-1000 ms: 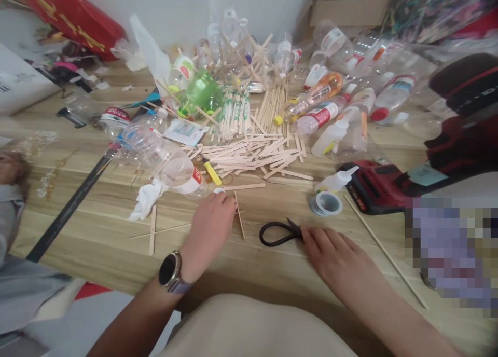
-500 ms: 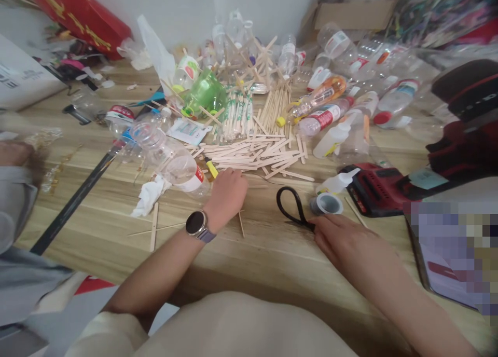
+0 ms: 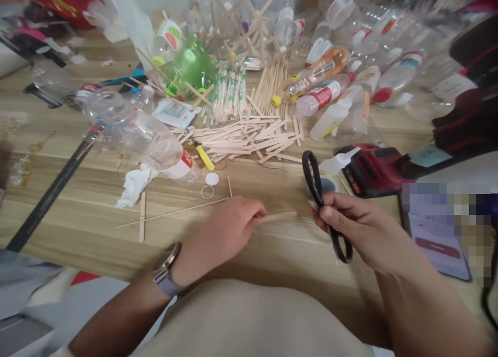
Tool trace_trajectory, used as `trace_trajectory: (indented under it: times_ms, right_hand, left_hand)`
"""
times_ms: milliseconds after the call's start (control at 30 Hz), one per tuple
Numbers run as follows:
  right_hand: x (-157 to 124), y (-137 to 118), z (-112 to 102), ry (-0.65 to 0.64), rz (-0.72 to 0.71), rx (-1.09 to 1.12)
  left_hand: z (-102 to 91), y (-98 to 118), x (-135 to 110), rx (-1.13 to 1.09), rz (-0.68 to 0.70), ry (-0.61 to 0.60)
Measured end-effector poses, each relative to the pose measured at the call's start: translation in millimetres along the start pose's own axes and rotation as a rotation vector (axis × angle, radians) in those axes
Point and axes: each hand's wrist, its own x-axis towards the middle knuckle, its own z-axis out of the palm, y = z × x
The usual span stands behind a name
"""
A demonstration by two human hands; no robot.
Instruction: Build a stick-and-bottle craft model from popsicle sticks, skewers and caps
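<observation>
My left hand (image 3: 225,227), with a watch (image 3: 166,258) on its wrist, is closed with its fingertips on a flat wooden craft stick (image 3: 279,217), slightly blurred. My right hand (image 3: 352,224) grips black-handled scissors (image 3: 313,175); both loops show above and below the fingers, while the blades are hidden. Behind the scissors stands a small grey cup (image 3: 330,183), partly covered. Left of my left hand lie a thin skewer (image 3: 167,211) and another craft stick (image 3: 142,217). A pile of craft sticks (image 3: 237,141) spreads beyond both hands.
Plastic bottles (image 3: 317,100) crowd the back right. A red and black power tool (image 3: 375,167) and a phone (image 3: 441,248) lie at the right. A clear bottle (image 3: 167,152), crumpled tissue (image 3: 134,186) and yellow-handled tool (image 3: 205,157) are at left centre.
My right hand has lifted the scissors off the table. My left hand has come back from the stick pile toward me, with a craft stick in its fingers. The view has shifted.
</observation>
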Motion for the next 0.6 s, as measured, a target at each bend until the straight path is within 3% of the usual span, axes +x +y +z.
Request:
trace_trajectory:
  times_ms: [133, 300, 467, 600]
  right_hand:
    - [0.0, -8.4, 7.0, -0.074, 0.004, 0.075]
    - [-1.5, -11.7, 10.8, -0.18, 0.119, -0.037]
    - [-1.0, -13.7, 12.0, -0.237, 0.006, -0.489]
    - [3.6, -15.9, 20.3, -0.315, -0.039, -0.875]
  left_hand:
    - [18.9, 1.8, -7.3, -0.021, 0.044, -0.027]
    - [19.4, -8.3, -11.4, 0.139, 0.212, 0.165]
    - [20.8, -23.3, -32.9, 0.292, 0.499, 0.172]
    - [27.7, -27.4, -42.4, 0.389, 0.578, 0.079]
